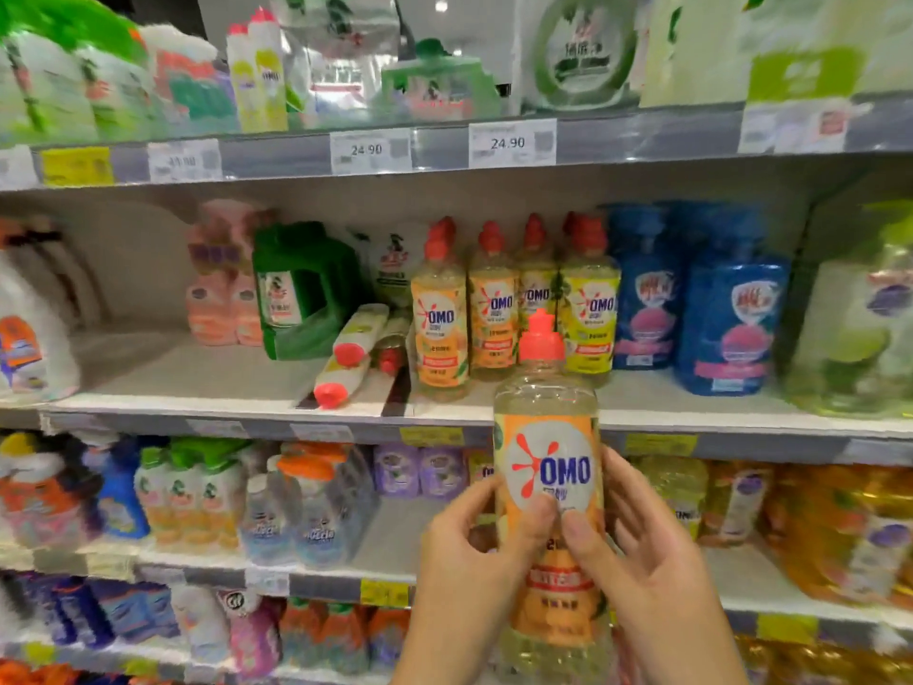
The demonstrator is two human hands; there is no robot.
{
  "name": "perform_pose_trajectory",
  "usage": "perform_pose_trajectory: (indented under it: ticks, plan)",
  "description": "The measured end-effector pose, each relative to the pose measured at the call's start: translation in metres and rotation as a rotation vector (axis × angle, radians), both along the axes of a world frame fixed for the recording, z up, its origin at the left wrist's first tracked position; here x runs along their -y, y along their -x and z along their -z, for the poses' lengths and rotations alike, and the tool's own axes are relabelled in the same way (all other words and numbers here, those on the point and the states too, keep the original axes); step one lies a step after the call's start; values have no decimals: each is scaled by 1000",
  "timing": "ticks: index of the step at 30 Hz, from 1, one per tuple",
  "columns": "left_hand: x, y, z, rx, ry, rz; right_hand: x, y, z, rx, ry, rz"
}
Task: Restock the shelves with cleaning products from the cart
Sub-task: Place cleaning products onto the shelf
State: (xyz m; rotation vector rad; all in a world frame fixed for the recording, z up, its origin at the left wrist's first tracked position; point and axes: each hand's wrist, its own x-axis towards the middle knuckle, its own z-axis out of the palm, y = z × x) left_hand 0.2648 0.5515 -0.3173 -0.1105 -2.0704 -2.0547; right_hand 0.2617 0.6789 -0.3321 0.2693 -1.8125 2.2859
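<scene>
I hold a clear OMO bottle (548, 467) with an orange label and a red cap upright in front of the shelves. My left hand (469, 571) grips its left side with the thumb on the label. My right hand (652, 561) grips its right side, thumb on the front. On the middle shelf (207, 383) behind it stands a row of the same OMO bottles (494, 309), orange and yellow labels. Two bottles with red caps (348, 353) lie on their sides left of that row.
A green jug (301, 289) and pink bottles (222, 289) stand left on the middle shelf, blue refill pouches (691, 299) to the right. Bare shelf surface shows at the left front. Upper and lower shelves are packed with products. Price tags read 24.90.
</scene>
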Motion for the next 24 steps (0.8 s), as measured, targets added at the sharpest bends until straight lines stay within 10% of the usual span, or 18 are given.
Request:
perform_pose_trajectory:
  ticks: [12,24]
  plan:
    - [14,187,-34,-112,124,261,10,159,-38,-93,-2,224]
    - [-10,270,-17,-103,273,68,-9,243,-17,-103,-64,161]
